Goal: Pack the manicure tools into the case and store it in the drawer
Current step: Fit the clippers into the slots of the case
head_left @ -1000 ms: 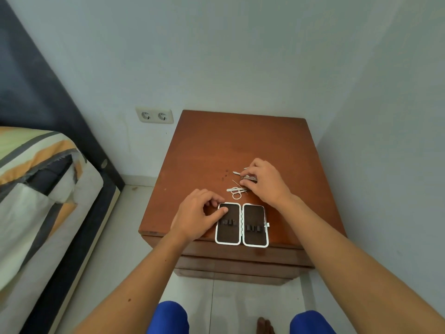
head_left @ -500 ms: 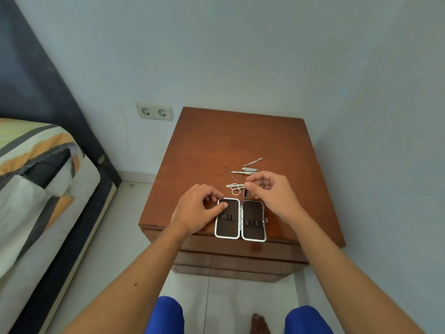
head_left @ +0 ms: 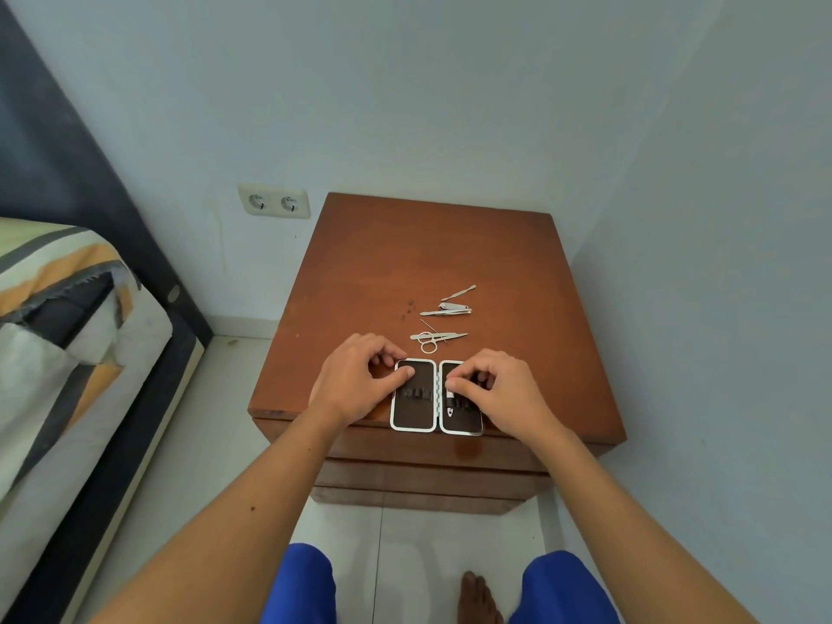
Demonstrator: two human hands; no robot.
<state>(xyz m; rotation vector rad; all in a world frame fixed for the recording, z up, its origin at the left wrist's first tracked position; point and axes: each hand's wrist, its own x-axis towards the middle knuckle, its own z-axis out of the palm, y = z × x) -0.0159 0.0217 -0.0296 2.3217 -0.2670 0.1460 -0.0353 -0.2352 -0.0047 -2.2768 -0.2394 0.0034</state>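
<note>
At the front edge of a wooden nightstand [head_left: 450, 245], a manicure case [head_left: 436, 395] lay open flat, its two halves side by side with the hinge running away from the person. Her or his left hand [head_left: 355, 380] pressed the left half with a thumb, holding nothing, while the right hand [head_left: 495, 389] pinched a small tool [head_left: 451, 400] into the right half's loops. Remaining tools, among them scissors [head_left: 427, 340], tweezers [head_left: 439, 336] and a nail clipper [head_left: 452, 308], lay just beyond the case, mostly crosswise, nearer the right hand. No drawer stood open.
</note>
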